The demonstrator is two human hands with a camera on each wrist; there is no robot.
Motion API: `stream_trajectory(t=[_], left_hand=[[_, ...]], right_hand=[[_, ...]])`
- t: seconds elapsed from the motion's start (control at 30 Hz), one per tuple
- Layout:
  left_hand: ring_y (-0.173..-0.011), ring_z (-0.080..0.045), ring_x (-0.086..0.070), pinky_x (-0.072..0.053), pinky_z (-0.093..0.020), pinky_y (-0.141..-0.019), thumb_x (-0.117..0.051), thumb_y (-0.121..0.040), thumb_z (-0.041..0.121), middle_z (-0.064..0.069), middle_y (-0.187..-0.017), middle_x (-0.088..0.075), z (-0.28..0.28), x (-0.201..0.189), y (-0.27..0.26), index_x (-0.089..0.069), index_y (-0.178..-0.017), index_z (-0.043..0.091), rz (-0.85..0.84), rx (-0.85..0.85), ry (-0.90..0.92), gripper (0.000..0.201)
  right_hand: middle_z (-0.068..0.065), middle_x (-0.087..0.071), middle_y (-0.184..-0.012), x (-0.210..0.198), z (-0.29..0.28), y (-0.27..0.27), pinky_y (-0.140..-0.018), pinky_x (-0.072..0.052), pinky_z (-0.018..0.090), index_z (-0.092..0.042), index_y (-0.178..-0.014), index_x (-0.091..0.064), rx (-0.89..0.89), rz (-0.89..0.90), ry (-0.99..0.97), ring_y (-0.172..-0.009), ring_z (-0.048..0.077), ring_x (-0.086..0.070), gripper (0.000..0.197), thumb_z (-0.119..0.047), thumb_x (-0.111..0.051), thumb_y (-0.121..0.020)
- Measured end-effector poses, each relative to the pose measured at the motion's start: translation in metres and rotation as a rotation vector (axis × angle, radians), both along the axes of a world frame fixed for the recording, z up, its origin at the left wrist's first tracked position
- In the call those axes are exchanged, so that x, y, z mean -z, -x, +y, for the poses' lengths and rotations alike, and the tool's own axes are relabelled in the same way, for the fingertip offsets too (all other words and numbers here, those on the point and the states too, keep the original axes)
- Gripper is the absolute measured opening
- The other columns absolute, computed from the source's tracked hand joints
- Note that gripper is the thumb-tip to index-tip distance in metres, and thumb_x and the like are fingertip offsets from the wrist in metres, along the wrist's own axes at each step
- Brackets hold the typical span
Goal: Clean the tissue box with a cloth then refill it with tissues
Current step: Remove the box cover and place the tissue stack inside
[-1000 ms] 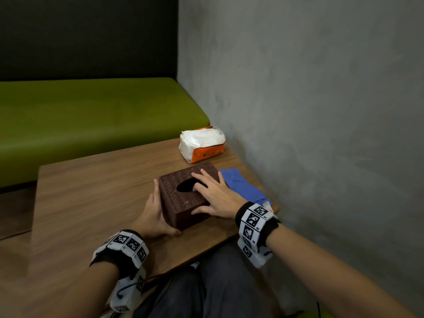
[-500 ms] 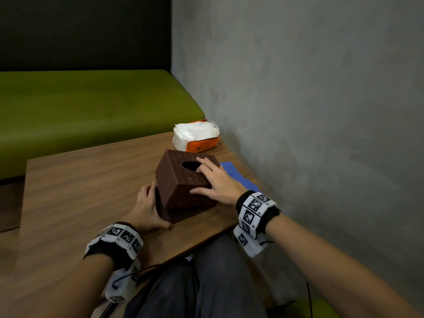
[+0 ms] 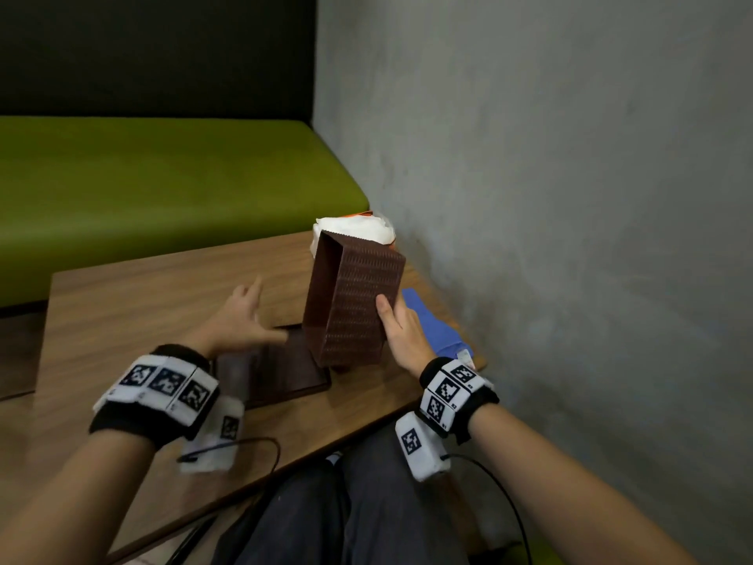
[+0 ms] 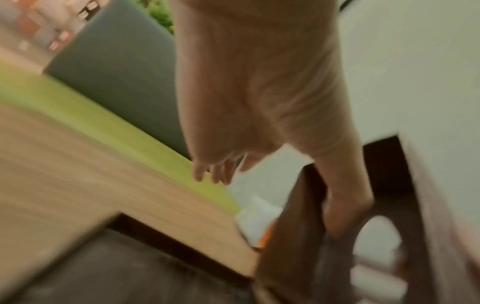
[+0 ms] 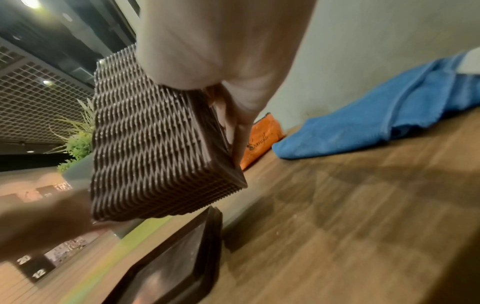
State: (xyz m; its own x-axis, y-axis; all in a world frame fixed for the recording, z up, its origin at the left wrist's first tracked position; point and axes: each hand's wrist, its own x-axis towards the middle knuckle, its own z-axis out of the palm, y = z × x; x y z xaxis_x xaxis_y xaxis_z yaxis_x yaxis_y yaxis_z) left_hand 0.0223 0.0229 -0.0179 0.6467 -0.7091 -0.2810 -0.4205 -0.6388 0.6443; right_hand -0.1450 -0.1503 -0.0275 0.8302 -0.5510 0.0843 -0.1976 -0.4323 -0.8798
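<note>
The right hand (image 3: 401, 332) grips the brown box cover (image 3: 358, 299), tipped up mid-frame. The left hand (image 3: 240, 316) is spread, empty. The blue cloth (image 3: 432, 324) lies just right, nearer the right hand.

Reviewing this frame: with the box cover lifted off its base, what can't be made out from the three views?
- Left hand: motion-blurred in head and left wrist views; contact with the base tray unclear.
- Right hand fingers: behind the box cover in the head view.
- Tissue pack: mostly hidden by the cover.
- Blue cloth: cut off at the right wrist view's edge.
</note>
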Motion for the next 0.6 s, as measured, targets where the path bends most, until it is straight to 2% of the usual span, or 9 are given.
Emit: stream_trajectory(t=[0.07, 0.17, 0.23, 0.33, 0.4, 0.43, 0.5, 0.57, 0.6], left_hand=[[-0.139, -0.032, -0.028, -0.026, -0.04, -0.113, -0.067, -0.081, 0.023, -0.021, -0.149, -0.026, -0.022, -0.007, 0.002, -0.009, -0.147, 0.009, -0.013, -0.059, 0.188, 0.09], [-0.14, -0.035, -0.022, -0.023, -0.04, -0.113, -0.051, -0.091, 0.03, -0.024, -0.152, -0.017, -0.048, 0.006, 0.012, -0.004, -0.148, 0.011, 0.027, -0.115, 0.089, 0.076], [-0.139, -0.037, -0.024, -0.024, -0.04, -0.113, -0.045, -0.094, 0.026, -0.024, -0.151, -0.02, -0.057, 0.019, 0.018, -0.005, -0.147, 0.01, 0.065, -0.119, 0.042, 0.069], [-0.129, -0.037, -0.041, -0.034, -0.039, -0.106, -0.049, -0.091, 0.009, -0.024, -0.14, -0.042, -0.061, 0.025, 0.024, -0.026, -0.142, 0.004, 0.041, -0.108, 0.081, 0.056], [-0.122, -0.037, -0.049, -0.039, -0.037, -0.101, -0.049, -0.087, -0.001, -0.024, -0.129, -0.054, -0.06, 0.027, 0.024, -0.042, -0.132, 0.0, 0.005, -0.114, 0.144, 0.046], [-0.119, -0.037, -0.052, -0.041, -0.036, -0.099, -0.048, -0.086, -0.004, -0.024, -0.125, -0.058, -0.057, 0.028, 0.024, -0.046, -0.129, 0.0, -0.009, -0.115, 0.174, 0.044], [-0.115, -0.037, -0.055, -0.043, -0.035, -0.095, -0.045, -0.085, -0.008, -0.022, -0.122, -0.061, -0.05, 0.027, 0.021, -0.048, -0.13, 0.004, -0.026, -0.111, 0.228, 0.046], [-0.112, -0.037, -0.057, -0.044, -0.035, -0.092, -0.043, -0.086, -0.009, -0.021, -0.121, -0.062, -0.042, 0.026, 0.014, -0.049, -0.13, 0.006, -0.059, -0.092, 0.247, 0.047], [-0.114, -0.036, -0.056, -0.043, -0.036, -0.094, -0.043, -0.086, -0.009, -0.021, -0.123, -0.061, -0.039, 0.025, 0.01, -0.049, -0.13, 0.007, -0.086, -0.075, 0.242, 0.048]], right_hand=[[0.009, -0.047, -0.139, 0.004, 0.001, 0.001, -0.107, -0.036, 0.031, -0.015, -0.142, -0.025, 0.018, 0.001, -0.038, -0.126, 0.022, -0.046, 0.044, -0.027, -0.028, -0.1], [0.008, -0.042, -0.143, 0.011, 0.002, 0.003, -0.112, -0.032, 0.035, -0.013, -0.142, -0.026, 0.074, 0.003, -0.125, -0.13, 0.021, -0.042, 0.044, -0.028, -0.026, -0.101], [0.007, -0.039, -0.146, 0.016, 0.0, 0.005, -0.115, -0.027, 0.034, -0.011, -0.143, -0.026, 0.104, 0.007, -0.18, -0.135, 0.021, -0.037, 0.047, -0.031, -0.024, -0.101], [0.004, -0.039, -0.147, 0.023, -0.001, 0.008, -0.116, -0.027, 0.044, -0.016, -0.142, -0.029, 0.106, 0.055, -0.225, -0.136, 0.021, -0.036, 0.068, -0.06, -0.026, -0.091], [0.004, -0.044, -0.143, 0.026, -0.004, 0.01, -0.105, -0.041, 0.051, -0.02, -0.139, -0.034, 0.073, 0.125, -0.263, -0.13, 0.024, -0.044, 0.083, -0.076, -0.03, -0.078], [0.005, -0.046, -0.139, 0.02, -0.002, 0.011, -0.096, -0.049, 0.051, -0.02, -0.138, -0.035, 0.066, 0.141, -0.297, -0.125, 0.027, -0.049, 0.073, -0.069, -0.033, -0.084], [0.009, -0.05, -0.13, 0.016, -0.004, 0.012, -0.078, -0.057, 0.043, -0.018, -0.138, -0.032, 0.076, 0.11, -0.418, -0.106, 0.029, -0.059, 0.045, -0.038, -0.034, -0.098], [0.008, -0.051, -0.121, 0.012, -0.011, 0.012, -0.07, -0.058, 0.038, -0.019, -0.139, -0.026, 0.109, 0.031, -0.538, -0.09, 0.026, -0.062, 0.041, -0.027, -0.034, -0.1], [0.007, -0.049, -0.123, 0.008, -0.014, 0.011, -0.069, -0.058, 0.038, -0.023, -0.142, -0.02, 0.133, -0.019, -0.558, -0.093, 0.027, -0.062, 0.045, -0.029, -0.034, -0.099]])
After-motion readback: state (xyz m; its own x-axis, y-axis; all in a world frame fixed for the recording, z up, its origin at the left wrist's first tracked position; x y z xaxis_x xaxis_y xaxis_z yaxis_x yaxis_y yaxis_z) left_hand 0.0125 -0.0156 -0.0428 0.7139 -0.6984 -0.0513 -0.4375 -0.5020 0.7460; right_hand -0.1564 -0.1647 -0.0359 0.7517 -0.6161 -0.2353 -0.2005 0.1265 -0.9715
